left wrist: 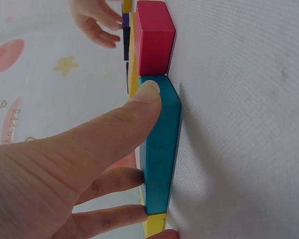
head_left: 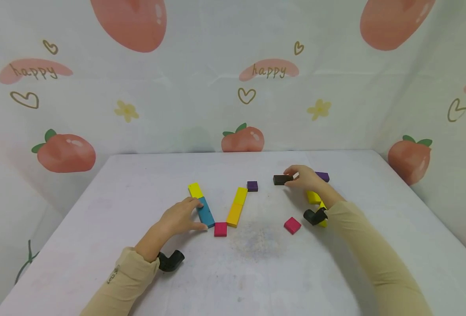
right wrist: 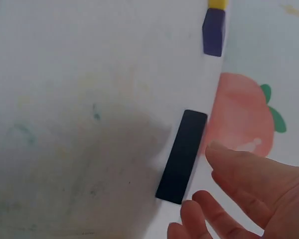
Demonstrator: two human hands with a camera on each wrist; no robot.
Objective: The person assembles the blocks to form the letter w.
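The left hand (head_left: 179, 218) lies with straight fingers and thumb pressed against the teal block (head_left: 206, 212), whose long axis runs from the table's (head_left: 138, 175) far edge toward the near one, a red block (head_left: 220, 229) touching its near end. Toward the far right corner, the right hand (head_left: 306, 177) reaches for a dark block (head_left: 282, 179) lying crosswise just off its fingertips — whether it touches the block I cannot tell.

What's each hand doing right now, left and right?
Left hand: open, straight fingers touching the teal block on the table.
Right hand: fingertips at the end of the black block; whether it grips cannot be told.
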